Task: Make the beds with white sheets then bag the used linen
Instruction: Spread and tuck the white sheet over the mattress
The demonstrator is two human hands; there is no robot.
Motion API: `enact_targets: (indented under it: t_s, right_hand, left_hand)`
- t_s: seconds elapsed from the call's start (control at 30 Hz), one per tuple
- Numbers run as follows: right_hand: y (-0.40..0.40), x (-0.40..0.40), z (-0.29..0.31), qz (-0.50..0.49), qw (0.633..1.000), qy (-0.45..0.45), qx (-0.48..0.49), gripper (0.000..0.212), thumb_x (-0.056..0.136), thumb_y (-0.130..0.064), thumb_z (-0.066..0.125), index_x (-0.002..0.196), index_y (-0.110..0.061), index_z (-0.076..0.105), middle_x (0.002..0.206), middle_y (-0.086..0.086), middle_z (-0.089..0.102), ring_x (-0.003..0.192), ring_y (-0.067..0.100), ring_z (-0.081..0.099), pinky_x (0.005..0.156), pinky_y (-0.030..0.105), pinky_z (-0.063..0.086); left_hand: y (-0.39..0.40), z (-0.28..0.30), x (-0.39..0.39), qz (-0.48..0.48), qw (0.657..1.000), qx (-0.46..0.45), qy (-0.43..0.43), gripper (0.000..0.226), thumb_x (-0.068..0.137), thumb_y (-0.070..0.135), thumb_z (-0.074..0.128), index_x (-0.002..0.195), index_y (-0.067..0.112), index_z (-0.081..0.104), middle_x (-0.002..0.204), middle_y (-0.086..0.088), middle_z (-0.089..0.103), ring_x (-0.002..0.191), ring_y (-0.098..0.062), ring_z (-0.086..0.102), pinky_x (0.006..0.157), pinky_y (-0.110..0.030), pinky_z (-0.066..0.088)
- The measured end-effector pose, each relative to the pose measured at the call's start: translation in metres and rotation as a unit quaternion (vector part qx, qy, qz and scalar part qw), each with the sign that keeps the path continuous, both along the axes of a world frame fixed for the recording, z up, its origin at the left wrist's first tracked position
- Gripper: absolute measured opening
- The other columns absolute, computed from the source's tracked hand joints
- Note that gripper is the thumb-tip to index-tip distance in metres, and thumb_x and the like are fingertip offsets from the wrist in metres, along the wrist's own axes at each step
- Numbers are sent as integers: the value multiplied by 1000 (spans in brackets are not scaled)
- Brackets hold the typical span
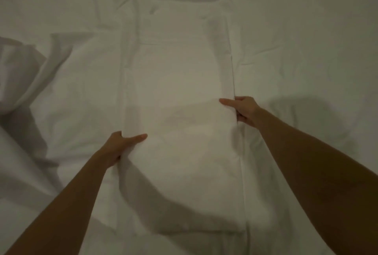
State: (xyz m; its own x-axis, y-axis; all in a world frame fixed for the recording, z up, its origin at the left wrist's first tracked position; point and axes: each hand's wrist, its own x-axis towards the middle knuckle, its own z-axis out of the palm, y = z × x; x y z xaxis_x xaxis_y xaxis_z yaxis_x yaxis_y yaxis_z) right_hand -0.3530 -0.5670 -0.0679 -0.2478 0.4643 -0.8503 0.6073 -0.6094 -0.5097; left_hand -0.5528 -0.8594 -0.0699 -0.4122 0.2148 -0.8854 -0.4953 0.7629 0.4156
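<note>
The person is leaning over a bed and holding a folded sheet (180,91), a long white panel that is lying flat on the spread white bedding (306,40) and running away from the 2 grips toward the far side. The left hand (120,146) is pinching the panel's left edge, thumb lying on top and the other fingers tucked out of sight beneath, so it is closed on the cloth. The right hand (243,111) is doing the same on the right edge, a little farther along than the left, thumb pressing on top and fingers curled under the fold. Between the 2 grips the cloth is sagging slightly and showing soft shadows; beyond them it is resting smooth with a crisp crease down the right edge. Left of the left grip, a loose bunch of white linen (18,74) is lying crumpled, well apart from the panel. The sheet is looking light, limp and a bit slippery, so it will likely droop wherever it is unsupported; taking it by the doubled side edges, as now, is probably the surest hold, since a single layer could slide free and let the folds spill open.
</note>
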Motion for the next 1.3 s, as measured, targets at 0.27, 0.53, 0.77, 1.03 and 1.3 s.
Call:
enact_targets:
  t_s: [0.27,0.53,0.77,1.03,1.3]
  right_hand:
    - [-57,57,13,32,998,4,-51,35,81,-16,76,109,0,63,91,8,69,74,16,66,65,26,58]
    - [-73,86,18,96,995,12,-26,33,83,-14,73,113,-2,63,84,3,67,70,12,64,47,17,52]
    - [-65,68,15,68,996,12,50,43,81,-44,72,104,-9,65,83,4,66,67,18,61,59,27,49]
    - [-67,39,-6,83,962,29,259,47,95,-38,55,126,-2,60,123,18,63,116,32,58,100,39,45]
    - [-6,100,1,70,952,5,296,46,96,-39,54,122,-2,63,120,19,64,114,33,58,98,38,44]
  left_hand:
    - [-47,16,62,-45,999,-18,3,65,41,30,96,91,0,68,93,-18,73,83,-29,70,75,-38,56]
    - [-73,25,100,-89,995,-42,20,110,26,54,90,115,-4,60,107,-14,69,97,-29,66,82,-40,55]
    - [-32,51,114,-152,889,-108,417,85,80,33,75,147,7,29,147,-22,36,136,-36,32,109,-46,29]
    - [79,12,203,-413,828,-56,374,63,99,55,20,153,36,-8,160,6,-20,146,-24,-22,110,-69,-2]
    - [133,11,255,-445,822,-35,355,60,99,57,19,151,42,-7,159,9,-23,146,-22,-24,107,-70,-5]
